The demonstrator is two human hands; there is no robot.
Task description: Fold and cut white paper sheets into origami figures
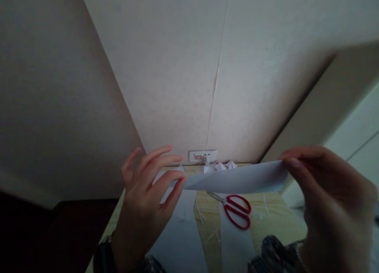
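A folded strip of white paper (237, 180) is held up in the air between both hands, above a wooden table (275, 217). My left hand (145, 202) pinches its left end between thumb and a finger, the other fingers spread. My right hand (328, 194) grips the right end between thumb and fingers. The paper shows a diagonal fold line near its left end.
Red-handled scissors (235, 210) lie on the table below the paper. White sheets (180, 237) and thin paper slivers lie on the wood. Several small folded white paper pieces (220, 166) stand at the table's far edge, by a wall socket (203, 156).
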